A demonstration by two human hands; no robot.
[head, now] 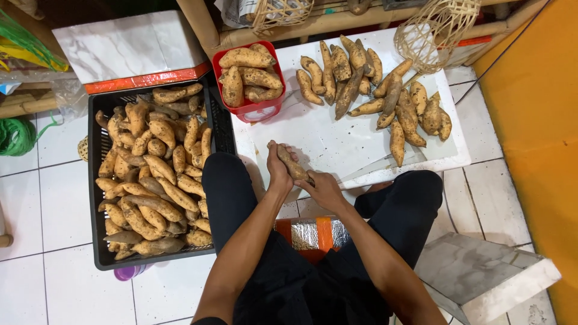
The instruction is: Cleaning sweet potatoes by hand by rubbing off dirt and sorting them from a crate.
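Note:
Both of my hands grip one brown sweet potato [293,166] over the near edge of a white foam board [337,147] that lies on the floor. My left hand [278,170] wraps its upper end. My right hand [325,189] grips the lower end. I sit with my knees in black trousers on either side of the hands. Several sweet potatoes [367,84] lie spread on the far part of the board.
A black crate [95,198] full of sweet potatoes stands at my left. A red basket [251,109] with several more sits at the board's far left corner. A woven wicker basket [430,30] lies at the back right. A white slab [481,274] rests by my right leg.

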